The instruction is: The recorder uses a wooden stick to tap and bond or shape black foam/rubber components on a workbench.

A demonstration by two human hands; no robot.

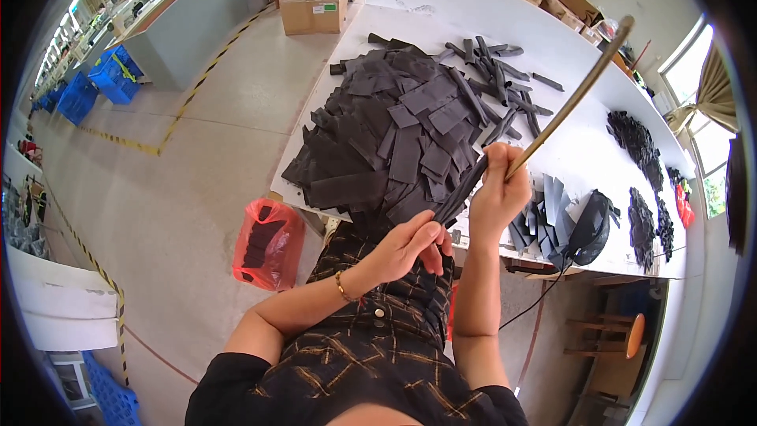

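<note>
Right hand point(498, 193) gripping long stick point(569, 99) plus dark strip point(461, 189); left hand point(412, 243) pinching strip's lower end. Keep strip taut, stick lined up straight, imo.

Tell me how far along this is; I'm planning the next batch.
Done: rolled dark tubes lie at the table's far side. In hand: the right hand holds a long stick, the left hand one dark strip. Left: a big heap of flat strips.
</note>
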